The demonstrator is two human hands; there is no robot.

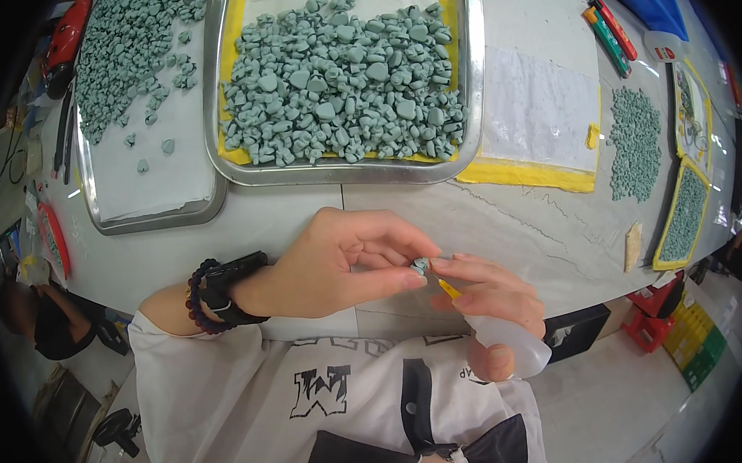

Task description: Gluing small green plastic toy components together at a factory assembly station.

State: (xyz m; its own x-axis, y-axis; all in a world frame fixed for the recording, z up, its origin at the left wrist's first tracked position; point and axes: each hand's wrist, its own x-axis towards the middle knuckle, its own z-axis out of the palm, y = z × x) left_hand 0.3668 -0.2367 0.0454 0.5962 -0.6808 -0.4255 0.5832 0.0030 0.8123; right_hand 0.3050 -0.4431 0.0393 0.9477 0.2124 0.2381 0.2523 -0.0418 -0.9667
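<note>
Between the thumb and index finger of my left hand (335, 266) is a small grey-green moulded piece (420, 266). Those fingers are pinched, and a dark watch and beads circle that wrist. My right hand (502, 296) grips a translucent white squeeze bottle (525, 353), its yellow tip (449, 288) angled up close to the piece. Fingertips of my right hand reach to the piece's right side; whether they touch it I cannot tell. Beyond my hands, a metal tray (344, 174) edged inside with yellow tape holds a pile of similar grey-green pieces (340, 84).
Another tray (151, 219) with loose pieces (127, 56) stands at left. Right of the middle tray lies a yellow-taped sheet (531, 100). Farther right are a green marker (607, 43), a red marker (615, 26), smaller pieces (634, 141) and a yellow-edged tray (670, 264). Someone (56, 320) is at far left.
</note>
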